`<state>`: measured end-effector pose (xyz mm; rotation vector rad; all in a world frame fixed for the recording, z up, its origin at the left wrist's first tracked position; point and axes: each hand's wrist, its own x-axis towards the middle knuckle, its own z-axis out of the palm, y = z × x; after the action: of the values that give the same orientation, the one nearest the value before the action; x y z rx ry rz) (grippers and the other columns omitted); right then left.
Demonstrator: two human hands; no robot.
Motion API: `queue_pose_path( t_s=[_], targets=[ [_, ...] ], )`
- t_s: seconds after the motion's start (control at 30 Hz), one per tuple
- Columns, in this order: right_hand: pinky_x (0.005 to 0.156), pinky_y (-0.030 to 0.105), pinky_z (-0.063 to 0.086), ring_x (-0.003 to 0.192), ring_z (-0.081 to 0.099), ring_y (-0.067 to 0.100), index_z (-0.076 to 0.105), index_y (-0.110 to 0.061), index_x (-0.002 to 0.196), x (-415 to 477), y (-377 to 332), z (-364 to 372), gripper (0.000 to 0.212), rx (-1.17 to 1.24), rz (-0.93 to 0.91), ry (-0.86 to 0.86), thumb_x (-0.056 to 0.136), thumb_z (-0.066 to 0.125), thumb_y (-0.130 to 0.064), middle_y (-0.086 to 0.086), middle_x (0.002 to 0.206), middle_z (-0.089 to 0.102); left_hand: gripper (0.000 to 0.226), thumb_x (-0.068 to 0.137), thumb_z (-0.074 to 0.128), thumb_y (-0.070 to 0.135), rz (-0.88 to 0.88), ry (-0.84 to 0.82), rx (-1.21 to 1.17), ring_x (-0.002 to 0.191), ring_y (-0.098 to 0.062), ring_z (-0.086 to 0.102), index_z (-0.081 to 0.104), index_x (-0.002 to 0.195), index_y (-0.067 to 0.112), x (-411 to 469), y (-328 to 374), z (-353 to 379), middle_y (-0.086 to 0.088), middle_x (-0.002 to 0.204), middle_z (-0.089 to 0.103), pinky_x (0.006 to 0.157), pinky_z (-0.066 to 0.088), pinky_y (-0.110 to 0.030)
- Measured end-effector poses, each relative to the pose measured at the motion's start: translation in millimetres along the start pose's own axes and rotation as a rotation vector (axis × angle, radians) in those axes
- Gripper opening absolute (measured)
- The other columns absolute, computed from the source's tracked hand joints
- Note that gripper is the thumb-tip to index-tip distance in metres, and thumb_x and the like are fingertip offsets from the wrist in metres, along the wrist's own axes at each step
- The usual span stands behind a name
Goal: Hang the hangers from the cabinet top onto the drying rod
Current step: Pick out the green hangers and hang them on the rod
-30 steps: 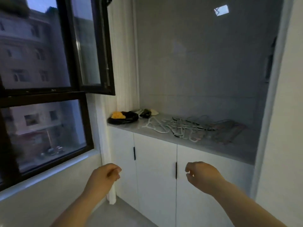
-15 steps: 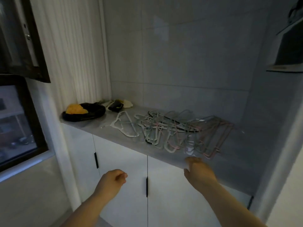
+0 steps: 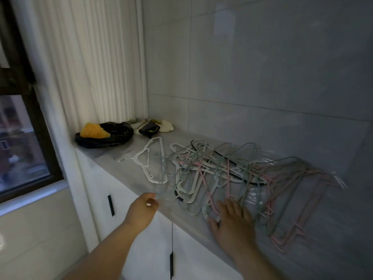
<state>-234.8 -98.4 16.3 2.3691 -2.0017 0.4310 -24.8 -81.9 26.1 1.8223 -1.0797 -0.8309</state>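
Grey tiled walls enclose a dim alcove where a pale grey cabinet top [image 3: 125, 168] sits over white doors. Across it sprawls a tangled heap of thin white, green and pink clothes hangers [image 3: 214, 170], all lying flat. At the heap's near edge, the person's right hand [image 3: 232, 221] lies palm down with fingers spread, resting over the nearest green and white hangers and gripping none. Left of it, the left hand [image 3: 142, 211] hovers at the counter's near edge, loosely curled and empty, just short of the heap. Far left, a black plastic bag [image 3: 113, 136] holds something yellow beside a white curtain [image 3: 84, 63].
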Motion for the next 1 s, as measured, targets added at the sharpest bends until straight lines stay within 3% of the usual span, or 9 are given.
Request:
queue_pose_path(
  t_s=[0.13,0.23,0.3,0.43,0.57,0.73,0.83,0.9,1.0],
  targets=[
    [0.109,0.044,0.032,0.134,0.041,0.024,0.053,-0.028,0.131,-4,-2,1,0.079,-0.032,-0.025,-0.070,0.072,0.010,-0.059,0.005,0.141,0.049,0.044,0.087,0.057,0.012,-0.056,0.029,-0.073,0.104,-0.037,0.059,0.045,0.127,-0.001,25,18,15,-0.023,0.116,0.059,0.093,0.049,-0.043],
    [0.077,0.041,0.055,0.085,0.072,0.023,0.077,-0.027,0.082,-1,5,11,0.057,-0.004,0.015,-0.099,0.067,0.030,-0.055,0.001,0.089,0.076,0.050,0.087,0.056,0.003,-0.134,0.012,-0.238,0.053,-0.022,0.056,0.036,0.132,-0.004,36,25,24,-0.015,0.076,0.057,0.044,0.049,-0.019],
    [0.084,0.041,0.047,0.082,0.073,0.023,0.078,-0.026,0.079,-1,5,12,0.055,0.017,0.022,-0.118,0.067,0.031,-0.054,0.000,0.086,0.076,0.035,0.087,0.054,-0.002,-0.182,-0.005,-0.289,0.043,-0.019,0.048,0.045,0.121,-0.003,38,28,28,-0.010,0.063,0.048,0.029,0.039,-0.013],
    [0.106,0.043,0.022,0.124,0.052,0.027,0.065,-0.025,0.118,3,4,7,0.082,-0.004,0.020,-0.163,0.069,0.009,-0.058,0.003,0.129,0.060,0.027,0.092,0.042,-0.005,-0.219,-0.075,-0.296,0.052,-0.022,0.049,0.044,0.067,0.004,38,31,32,-0.012,0.066,0.046,0.029,0.042,-0.017],
    [0.081,0.039,0.030,0.082,0.073,0.024,0.078,-0.024,0.075,2,6,19,0.056,-0.032,0.011,-0.102,0.066,0.031,-0.054,0.002,0.084,0.076,0.029,0.093,0.033,-0.009,-0.215,-0.127,-0.356,0.033,-0.016,0.060,0.045,0.069,0.003,34,30,27,-0.016,0.071,0.052,0.032,0.048,-0.019],
    [0.080,0.038,0.031,0.079,0.073,0.025,0.077,-0.022,0.070,5,9,27,0.054,-0.044,-0.011,-0.109,0.064,0.034,-0.053,0.003,0.081,0.076,0.018,0.095,0.032,-0.006,-0.168,-0.107,-0.416,0.037,-0.017,0.061,0.047,0.105,-0.007,22,35,11,-0.016,0.077,0.058,0.036,0.049,-0.019],
    [0.093,0.038,0.021,0.112,0.062,0.025,0.073,-0.023,0.102,2,6,12,0.068,-0.016,-0.003,-0.111,0.069,0.023,-0.056,0.006,0.114,0.068,0.031,0.097,0.034,0.001,-0.158,-0.032,-0.457,0.037,-0.018,0.061,0.038,0.125,-0.011,20,34,-1,-0.024,0.102,0.057,0.034,0.048,-0.019],
    [0.106,0.037,0.002,0.141,0.025,0.021,0.044,-0.025,0.137,3,9,16,0.086,-0.032,-0.080,-0.033,0.069,0.002,-0.058,0.004,0.150,0.036,0.024,0.096,0.035,0.000,-0.149,0.024,-0.500,0.031,-0.017,0.059,0.041,0.119,-0.005,14,33,-9,-0.023,0.103,0.053,0.033,0.048,-0.020],
    [0.106,0.036,-0.003,0.144,0.018,0.021,0.038,-0.025,0.140,4,12,19,0.098,0.023,-0.055,-0.060,0.062,-0.010,-0.059,0.002,0.153,0.029,0.013,0.096,0.033,-0.003,-0.148,0.108,-0.574,0.047,-0.030,0.058,0.040,0.106,0.002,6,31,-19,-0.023,0.103,0.050,0.029,0.046,-0.019]
  ],
)
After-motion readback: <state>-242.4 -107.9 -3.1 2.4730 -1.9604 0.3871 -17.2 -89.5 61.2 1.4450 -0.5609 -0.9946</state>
